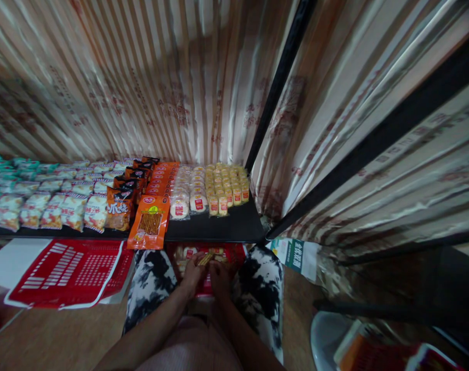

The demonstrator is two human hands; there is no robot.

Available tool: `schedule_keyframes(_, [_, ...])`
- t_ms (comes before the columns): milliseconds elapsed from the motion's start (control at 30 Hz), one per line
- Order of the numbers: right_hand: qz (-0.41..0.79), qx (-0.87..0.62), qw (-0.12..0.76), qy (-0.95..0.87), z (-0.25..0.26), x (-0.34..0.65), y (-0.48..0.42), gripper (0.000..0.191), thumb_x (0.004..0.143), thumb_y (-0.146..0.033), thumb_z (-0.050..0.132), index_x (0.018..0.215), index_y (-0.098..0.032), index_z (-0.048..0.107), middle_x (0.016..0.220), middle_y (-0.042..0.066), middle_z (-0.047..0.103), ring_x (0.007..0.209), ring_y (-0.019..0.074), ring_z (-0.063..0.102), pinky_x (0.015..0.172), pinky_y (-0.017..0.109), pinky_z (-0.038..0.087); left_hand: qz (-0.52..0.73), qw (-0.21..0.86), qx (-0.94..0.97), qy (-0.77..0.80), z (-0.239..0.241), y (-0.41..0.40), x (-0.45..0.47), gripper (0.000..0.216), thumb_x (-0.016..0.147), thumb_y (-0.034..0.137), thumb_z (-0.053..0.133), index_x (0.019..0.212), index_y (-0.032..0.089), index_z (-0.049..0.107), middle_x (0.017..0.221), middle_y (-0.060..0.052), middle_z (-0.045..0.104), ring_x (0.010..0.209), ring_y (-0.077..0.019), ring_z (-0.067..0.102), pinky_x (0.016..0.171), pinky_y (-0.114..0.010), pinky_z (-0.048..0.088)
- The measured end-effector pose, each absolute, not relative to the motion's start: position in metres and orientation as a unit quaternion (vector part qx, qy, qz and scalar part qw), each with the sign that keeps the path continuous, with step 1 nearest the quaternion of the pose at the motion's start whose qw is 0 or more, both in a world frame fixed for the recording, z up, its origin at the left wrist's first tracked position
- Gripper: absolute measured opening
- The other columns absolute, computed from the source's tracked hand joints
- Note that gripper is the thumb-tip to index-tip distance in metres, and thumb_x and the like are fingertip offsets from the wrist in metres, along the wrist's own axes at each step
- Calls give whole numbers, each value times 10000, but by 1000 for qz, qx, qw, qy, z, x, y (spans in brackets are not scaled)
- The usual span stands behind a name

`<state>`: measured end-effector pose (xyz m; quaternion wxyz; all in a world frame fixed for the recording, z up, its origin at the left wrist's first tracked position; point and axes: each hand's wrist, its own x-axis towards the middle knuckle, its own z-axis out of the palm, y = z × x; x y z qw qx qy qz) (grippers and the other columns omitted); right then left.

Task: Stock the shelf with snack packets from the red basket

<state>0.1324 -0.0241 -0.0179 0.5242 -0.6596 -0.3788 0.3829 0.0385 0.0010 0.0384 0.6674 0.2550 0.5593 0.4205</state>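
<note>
Both my hands are low in the middle, over a red box point(234, 253) between my knees. My left hand point(192, 273) and my right hand point(220, 278) together hold a small bundle of yellowish snack packets point(205, 258). More packets lie in the box under them. Straight ahead, a black shelf point(242, 226) carries rows of snacks: small yellow packets point(226, 188), round white packets point(188, 198), flat orange packs point(151, 221) and dark orange bags point(120, 206).
Pale snack bags point(49, 206) fill the shelf's left side. A red and white printed carton point(68, 270) lies on the floor at left. A striped curtain hangs behind. A black shelf frame point(280, 82) rises at right, with a white container point(327, 335) low right.
</note>
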Motion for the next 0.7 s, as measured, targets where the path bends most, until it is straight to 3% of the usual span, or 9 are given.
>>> schedule_keyframes(267, [442, -632, 551, -319, -19, 130, -21, 446, 699, -574, 514, 682, -154, 664, 675, 67, 676, 654, 191, 614, 604, 288, 478, 411, 593, 385, 576, 34, -7, 41, 523, 576, 30, 623, 1074, 177, 569, 1030, -61, 647, 922, -198, 606, 819, -290, 469])
schedule_keyframes(433, [486, -612, 564, -267, -20, 130, -20, 458, 655, -600, 571, 677, -152, 667, 681, 67, 678, 666, 201, 626, 612, 296, 485, 396, 515, 481, 588, 37, -11, 39, 517, 590, -24, 556, 1039, 226, 612, 1124, -39, 609, 1118, -217, 498, 1029, -357, 322])
schedule_keyframes(700, [441, -628, 573, -288, -25, 131, -18, 478, 674, -608, 560, 661, -146, 682, 635, 75, 673, 610, 198, 622, 583, 301, 482, 387, 477, 564, 552, 44, -18, 38, 538, 617, -21, 500, 1074, 236, 622, 1137, -42, 603, 1146, -221, 461, 1071, -378, 260])
